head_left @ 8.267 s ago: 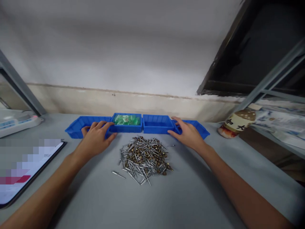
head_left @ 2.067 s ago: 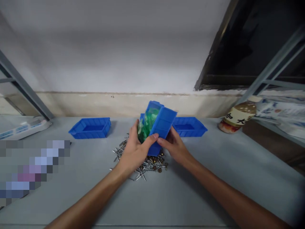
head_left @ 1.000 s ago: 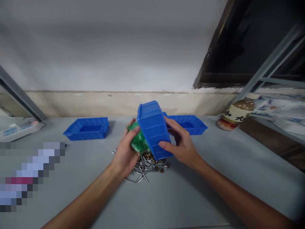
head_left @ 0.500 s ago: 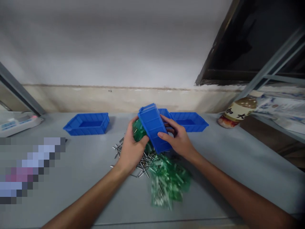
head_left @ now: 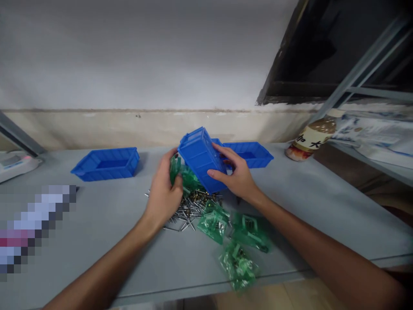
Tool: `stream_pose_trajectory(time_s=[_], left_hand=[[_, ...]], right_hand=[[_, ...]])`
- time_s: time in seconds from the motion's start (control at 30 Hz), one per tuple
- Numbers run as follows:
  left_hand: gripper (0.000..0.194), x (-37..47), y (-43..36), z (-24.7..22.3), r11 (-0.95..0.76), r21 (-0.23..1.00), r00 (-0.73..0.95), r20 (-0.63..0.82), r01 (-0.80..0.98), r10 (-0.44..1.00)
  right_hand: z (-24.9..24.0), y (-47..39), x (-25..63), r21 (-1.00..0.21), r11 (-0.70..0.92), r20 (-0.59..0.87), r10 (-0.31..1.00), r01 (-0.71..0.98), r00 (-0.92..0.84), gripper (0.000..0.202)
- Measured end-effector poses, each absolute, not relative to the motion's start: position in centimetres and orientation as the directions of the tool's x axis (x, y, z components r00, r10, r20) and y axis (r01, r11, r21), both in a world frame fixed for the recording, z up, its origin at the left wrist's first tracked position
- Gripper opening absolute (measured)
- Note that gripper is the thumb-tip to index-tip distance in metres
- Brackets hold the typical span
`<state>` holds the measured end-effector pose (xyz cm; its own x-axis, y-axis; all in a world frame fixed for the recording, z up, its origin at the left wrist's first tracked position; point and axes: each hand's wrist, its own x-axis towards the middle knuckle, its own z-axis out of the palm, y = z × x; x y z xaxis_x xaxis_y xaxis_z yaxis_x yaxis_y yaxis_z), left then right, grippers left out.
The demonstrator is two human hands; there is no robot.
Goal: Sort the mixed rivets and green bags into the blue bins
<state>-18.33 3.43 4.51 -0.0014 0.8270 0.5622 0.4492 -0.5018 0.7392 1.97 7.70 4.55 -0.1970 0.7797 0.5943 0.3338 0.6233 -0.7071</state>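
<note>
A blue plastic parts bin (head_left: 203, 161) is tipped on its side over the middle of the table, its open side facing left and down. My right hand (head_left: 237, 174) grips it by the wall and base. My left hand (head_left: 166, 185) curls around green plastic bags (head_left: 176, 168) at the bin's mouth; its fingertips are partly hidden. Below lies a heap of loose metal pins or rivets (head_left: 187, 211), silvery with some brass-coloured parts. Nearer to me lie filled green bags, among them one sealed bag (head_left: 213, 226) and another at the table edge (head_left: 238, 267).
A blue bin (head_left: 106, 163) stands at the left and another (head_left: 250, 155) behind my right hand. A drink bottle (head_left: 311, 137) stands at the back right by a metal shelf frame. A white device (head_left: 19, 165) sits far left, above a pixelated patch. The table's front edge (head_left: 167, 295) is close.
Green bags that were blurred in motion now lie spread toward the front edge. My left hand has moved slightly away from the bin, which stays tipped in my right hand. The view has shifted.
</note>
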Motion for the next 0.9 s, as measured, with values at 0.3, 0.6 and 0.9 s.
stream_pose_trajectory(time_s=[0.3,0.6,0.9], left_hand=[[0.055,-18.6,3.0,4.5,-0.432,0.558,0.154,0.476,0.709,0.866],[0.019,-20.0,3.4,4.7,-0.433,0.408,0.218,0.475,0.804,0.852],[0.023,-21.7,2.0,4.1,-0.334,0.377,0.181,0.386,0.864,0.904]], right_hand=[[5.1,7.8,2.8,-0.711,0.650,0.609,0.760,0.269,-0.227,0.066],[6.5,7.8,3.5,-0.725,0.652,0.605,0.757,0.221,-0.249,0.065],[6.7,8.5,4.3,-0.811,0.575,0.536,0.805,0.110,-0.255,0.062]])
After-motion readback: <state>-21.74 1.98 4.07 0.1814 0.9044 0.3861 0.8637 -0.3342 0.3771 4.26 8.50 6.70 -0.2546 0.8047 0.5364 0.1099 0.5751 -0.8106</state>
